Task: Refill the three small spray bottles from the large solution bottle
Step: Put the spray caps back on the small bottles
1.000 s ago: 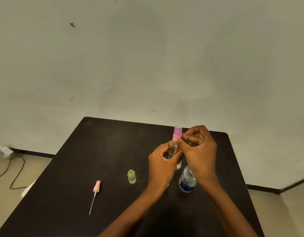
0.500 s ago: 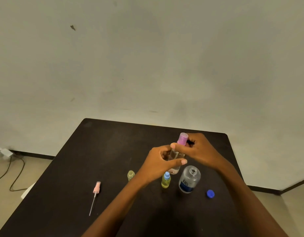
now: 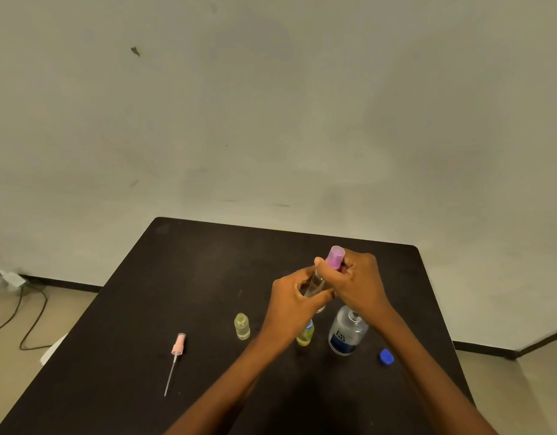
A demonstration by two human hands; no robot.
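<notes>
I see the left hand [image 3: 291, 304] curled round the body of a clear spray bottle [image 3: 314, 284], which is held tilted in the air just above and behind the large solution bottle [image 3: 346, 334], while the right hand [image 3: 358, 284] pinches its pink spray top [image 3: 335, 257]. The large solution bottle stands uncapped on the black table [image 3: 176, 277] (its blue cap [image 3: 387, 356] lies just to its right), with a blue-topped yellow bottle [image 3: 305, 335] just to its left. Further to its left stands an open small yellow bottle [image 3: 242, 326], and well to its left lies a pink sprayer head [image 3: 178, 343] with its dip tube.
</notes>
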